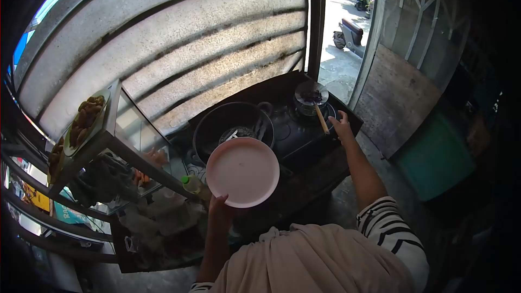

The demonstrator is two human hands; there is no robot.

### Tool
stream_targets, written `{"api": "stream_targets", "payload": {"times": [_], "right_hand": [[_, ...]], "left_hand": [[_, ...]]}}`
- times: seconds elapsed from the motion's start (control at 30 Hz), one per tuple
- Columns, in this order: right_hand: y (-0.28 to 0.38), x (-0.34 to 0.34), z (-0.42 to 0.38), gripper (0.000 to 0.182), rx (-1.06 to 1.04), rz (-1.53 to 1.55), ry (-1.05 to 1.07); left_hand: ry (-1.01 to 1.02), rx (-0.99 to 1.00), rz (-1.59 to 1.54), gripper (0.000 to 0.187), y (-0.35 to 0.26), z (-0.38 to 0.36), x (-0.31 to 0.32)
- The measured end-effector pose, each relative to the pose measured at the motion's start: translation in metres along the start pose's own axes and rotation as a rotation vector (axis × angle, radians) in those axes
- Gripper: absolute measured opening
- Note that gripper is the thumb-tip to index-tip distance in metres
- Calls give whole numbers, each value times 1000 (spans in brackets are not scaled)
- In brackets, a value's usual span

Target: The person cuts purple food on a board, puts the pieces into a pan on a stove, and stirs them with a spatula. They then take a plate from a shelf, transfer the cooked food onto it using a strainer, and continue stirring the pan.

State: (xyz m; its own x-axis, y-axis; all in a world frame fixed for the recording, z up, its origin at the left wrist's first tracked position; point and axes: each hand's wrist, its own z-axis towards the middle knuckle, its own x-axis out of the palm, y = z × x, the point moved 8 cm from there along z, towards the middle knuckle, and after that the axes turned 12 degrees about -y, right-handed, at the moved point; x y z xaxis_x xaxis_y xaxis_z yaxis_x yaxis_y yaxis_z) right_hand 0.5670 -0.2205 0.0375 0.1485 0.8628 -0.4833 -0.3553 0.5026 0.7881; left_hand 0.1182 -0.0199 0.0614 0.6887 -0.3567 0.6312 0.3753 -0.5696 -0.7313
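Observation:
A round pink plate point(242, 172) is in my left hand point(219, 206), which grips its lower left rim with the thumb on top. Behind the plate, partly covered by it, a large dark wok point(209, 125) sits on the stove and holds some utensils. My right hand point(342, 127) is beside the right burner with its fingers apart and nothing in them. Just left of it is the wooden handle point(321, 118) of a strainer point(311, 93) with dark bits in it, resting over a pot.
A glass display case point(138, 135) at the left carries plates of brown food point(87, 119) on top. A bottle with a green cap point(191, 183) stands near the wok. At the right is a green container point(434, 154). Outside the doorway a scooter point(350, 38) is parked.

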Motion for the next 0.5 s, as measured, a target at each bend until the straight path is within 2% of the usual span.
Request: {"api": "stream_targets", "payload": {"times": [0.07, 0.1, 0.17, 0.2, 0.27, 0.33, 0.43, 0.5], "right_hand": [[-1, 15, -22, 57, 798, 144, 261], [-20, 33, -14, 57, 801, 139, 281], [-45, 86, -25, 55, 1064, 536, 526], [-42, 92, -29, 38, 1118, 651, 512], [-76, 124, -26, 31, 1172, 706, 577], [-81, 137, -27, 24, 1220, 766, 642], [-60, 104, -32, 17, 1096, 595, 583], [-30, 76, -26, 16, 743, 487, 657]], "left_hand": [[-41, -20, -9, 62, 12, 1, -7], [-52, -41, -5, 61, 18, 1, -11], [-117, -16, -10, 58, 25, -2, -18], [-127, -20, 4, 56, 29, -3, -20], [-144, -23, 13, 55, 36, -4, -30], [-152, -26, 98, 53, 44, 0, -44], [-237, 69, 32, 51, 29, -6, -10], [-207, 46, 43, 54, 29, 9, -12]]}}
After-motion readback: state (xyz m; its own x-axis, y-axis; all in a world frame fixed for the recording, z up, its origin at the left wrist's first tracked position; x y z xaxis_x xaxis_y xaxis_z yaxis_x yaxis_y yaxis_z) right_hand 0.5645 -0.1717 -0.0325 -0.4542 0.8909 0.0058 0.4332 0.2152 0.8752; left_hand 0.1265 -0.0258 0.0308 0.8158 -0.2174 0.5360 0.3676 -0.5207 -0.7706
